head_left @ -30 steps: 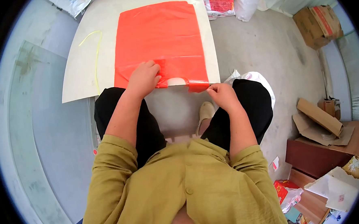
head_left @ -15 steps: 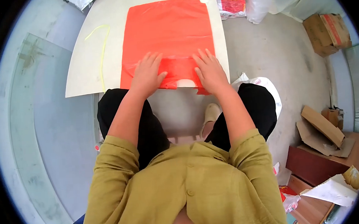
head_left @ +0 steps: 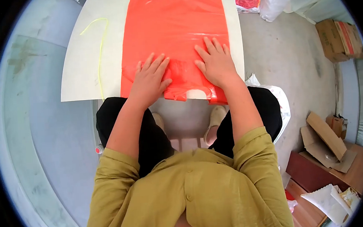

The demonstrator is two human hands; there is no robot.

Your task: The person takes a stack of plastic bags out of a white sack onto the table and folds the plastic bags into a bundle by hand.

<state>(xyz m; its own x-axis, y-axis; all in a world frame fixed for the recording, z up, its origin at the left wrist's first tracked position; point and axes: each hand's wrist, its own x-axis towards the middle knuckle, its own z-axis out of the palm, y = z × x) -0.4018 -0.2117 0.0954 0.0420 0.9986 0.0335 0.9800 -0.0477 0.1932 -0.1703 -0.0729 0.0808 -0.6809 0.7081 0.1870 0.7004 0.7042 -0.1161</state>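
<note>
The left hand [head_left: 149, 80] lies palm down with its fingers spread and extended, grasping nothing, on the near left part of an orange-red plastic bag [head_left: 173, 27]; the right hand [head_left: 216, 62], likewise flattened with fingers fanned and nothing in its grip, rests on the near right part, a little farther from the body. The bag is spread on a pale desk [head_left: 80, 69], its long sides running away from the person; whether it is one bag or several layers cannot be told. Its near end, creased between the hands, has a rounded notch through which the pale surface shows, and a flap to the right of this notch overhangs the front edge. To the left of the bag, and apart from it, a thin yellow string [head_left: 100, 52] curves across the surface toward that same edge. Below the front edge are the person's knees in black trousers [head_left: 112, 117] and two pale shoes [head_left: 216, 115]; an olive shirt [head_left: 189, 187] fills the lower middle. A white sack [head_left: 285, 104] stands just beside the right knee. Farther right, beyond the grey floor [head_left: 285, 58], are a closed cardboard box [head_left: 333, 41] near the wall and, lower down, folded cardboard [head_left: 328, 140] on a reddish-brown cabinet [head_left: 310, 174].
</note>
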